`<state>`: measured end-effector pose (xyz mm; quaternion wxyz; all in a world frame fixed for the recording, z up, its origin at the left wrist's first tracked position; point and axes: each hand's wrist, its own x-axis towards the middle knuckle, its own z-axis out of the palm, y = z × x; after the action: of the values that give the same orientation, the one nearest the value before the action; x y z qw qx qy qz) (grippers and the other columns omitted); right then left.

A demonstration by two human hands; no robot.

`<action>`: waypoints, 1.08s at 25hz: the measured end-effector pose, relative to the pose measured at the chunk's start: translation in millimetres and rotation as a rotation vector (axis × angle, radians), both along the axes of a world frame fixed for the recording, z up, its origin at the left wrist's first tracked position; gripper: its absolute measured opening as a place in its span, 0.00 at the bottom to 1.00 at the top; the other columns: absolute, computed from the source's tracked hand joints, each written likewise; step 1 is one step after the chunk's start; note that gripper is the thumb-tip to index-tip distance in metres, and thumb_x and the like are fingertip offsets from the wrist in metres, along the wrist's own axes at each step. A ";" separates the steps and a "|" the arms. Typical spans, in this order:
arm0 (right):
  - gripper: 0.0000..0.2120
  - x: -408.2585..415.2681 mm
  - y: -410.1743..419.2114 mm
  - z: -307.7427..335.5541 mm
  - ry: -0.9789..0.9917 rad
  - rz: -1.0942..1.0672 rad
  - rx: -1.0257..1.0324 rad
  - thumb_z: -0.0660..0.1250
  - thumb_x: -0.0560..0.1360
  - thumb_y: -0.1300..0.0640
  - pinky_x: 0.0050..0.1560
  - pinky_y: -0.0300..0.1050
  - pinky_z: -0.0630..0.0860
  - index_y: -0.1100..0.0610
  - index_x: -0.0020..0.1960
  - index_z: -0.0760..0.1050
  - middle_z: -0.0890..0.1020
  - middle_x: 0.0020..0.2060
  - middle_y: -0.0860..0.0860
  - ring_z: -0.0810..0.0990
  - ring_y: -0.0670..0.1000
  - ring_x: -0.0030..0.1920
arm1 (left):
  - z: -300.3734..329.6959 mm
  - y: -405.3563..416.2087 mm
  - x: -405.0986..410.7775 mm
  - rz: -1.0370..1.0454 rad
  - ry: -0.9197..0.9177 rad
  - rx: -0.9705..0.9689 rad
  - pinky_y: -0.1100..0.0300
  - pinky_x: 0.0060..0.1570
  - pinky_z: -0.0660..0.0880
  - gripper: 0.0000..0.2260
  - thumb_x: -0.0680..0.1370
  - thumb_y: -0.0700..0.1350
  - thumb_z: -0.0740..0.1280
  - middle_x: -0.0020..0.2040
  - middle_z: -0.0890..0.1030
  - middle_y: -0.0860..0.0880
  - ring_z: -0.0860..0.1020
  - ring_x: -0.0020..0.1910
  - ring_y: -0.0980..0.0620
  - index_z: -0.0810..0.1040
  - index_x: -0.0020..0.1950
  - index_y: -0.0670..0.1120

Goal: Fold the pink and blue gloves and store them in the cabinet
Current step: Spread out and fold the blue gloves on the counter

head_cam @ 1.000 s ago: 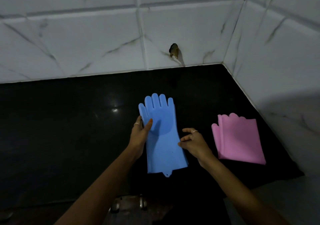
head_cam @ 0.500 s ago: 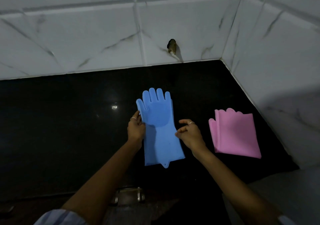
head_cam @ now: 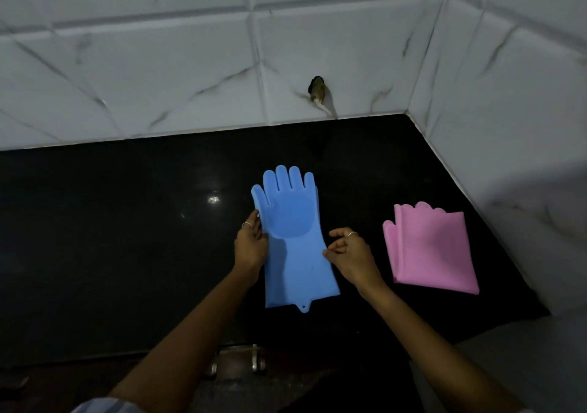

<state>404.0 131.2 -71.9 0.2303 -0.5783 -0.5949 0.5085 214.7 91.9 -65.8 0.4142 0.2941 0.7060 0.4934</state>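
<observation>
A blue glove (head_cam: 293, 237) lies flat and unfolded on the black counter (head_cam: 127, 237), fingers pointing at the back wall. My left hand (head_cam: 251, 245) pinches its left edge near the thumb. My right hand (head_cam: 347, 252) pinches its right edge at the wrist part. A pink glove (head_cam: 428, 249) lies folded flat to the right, near the side wall, untouched.
White marble-look tiles (head_cam: 190, 72) form the back wall and the right wall, meeting in a corner. A dark hole (head_cam: 317, 90) sits in the back tile. A metal cabinet handle (head_cam: 236, 363) shows below the counter's front edge.
My left hand slid from the glove's palm to its left edge. My right hand closed in on the right edge. The glove has not shifted on the counter.
</observation>
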 end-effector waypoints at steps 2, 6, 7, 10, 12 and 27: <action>0.19 0.4 -2.7 1.2 -0.024 0.007 0.026 0.70 0.72 0.62 0.38 0.31 0.70 0.58 0.62 0.72 0.78 0.45 0.50 0.77 0.46 0.47 | 1.0 -3.2 0.5 -0.002 -0.003 -0.004 0.48 0.69 0.68 0.30 0.77 0.31 0.62 0.74 0.67 0.46 0.68 0.71 0.49 0.58 0.76 0.45; 0.15 2.2 -7.8 0.5 -0.058 -0.006 0.066 0.71 0.71 0.62 0.35 0.30 0.68 0.58 0.57 0.74 0.76 0.46 0.50 0.77 0.47 0.47 | 1.5 -13.0 2.7 0.005 0.025 -0.021 0.47 0.69 0.68 0.31 0.75 0.33 0.66 0.73 0.68 0.46 0.68 0.71 0.49 0.60 0.75 0.45; 0.14 2.8 -9.2 0.6 -0.056 -0.010 0.080 0.71 0.71 0.62 0.35 0.30 0.68 0.58 0.55 0.74 0.76 0.45 0.50 0.77 0.47 0.46 | 2.1 -17.3 4.2 0.003 0.032 -0.023 0.47 0.69 0.68 0.31 0.75 0.33 0.66 0.73 0.68 0.47 0.68 0.71 0.49 0.61 0.75 0.45; 0.10 4.4 -12.9 0.1 -0.058 0.009 0.108 0.70 0.72 0.61 0.35 0.29 0.68 0.59 0.53 0.76 0.76 0.42 0.48 0.77 0.46 0.44 | -1.7 -34.9 14.4 0.022 0.186 -0.065 0.52 0.64 0.71 0.27 0.75 0.36 0.68 0.69 0.73 0.45 0.72 0.67 0.48 0.64 0.72 0.44; 0.10 5.0 -16.5 0.1 -0.088 0.052 0.129 0.69 0.73 0.61 0.35 0.29 0.68 0.59 0.53 0.76 0.76 0.42 0.47 0.76 0.44 0.43 | -2.6 -46.1 20.6 0.053 0.277 -0.160 0.56 0.54 0.75 0.22 0.75 0.40 0.69 0.63 0.76 0.45 0.76 0.60 0.48 0.68 0.67 0.43; 0.30 8.2 -78.9 -16.8 -0.502 0.568 0.690 0.51 0.74 0.34 0.74 0.46 0.41 0.45 0.72 0.58 0.65 0.72 0.42 0.58 0.42 0.74 | 25.6 -47.4 20.0 -0.049 -0.144 -0.328 0.63 0.22 0.75 0.12 0.78 0.40 0.65 0.45 0.80 0.37 0.80 0.29 0.50 0.72 0.58 0.35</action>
<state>412.2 52.4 -88.7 0.1104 -0.3885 -0.8988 0.1707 234.7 44.5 -40.2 0.5180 0.2037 0.7383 0.3809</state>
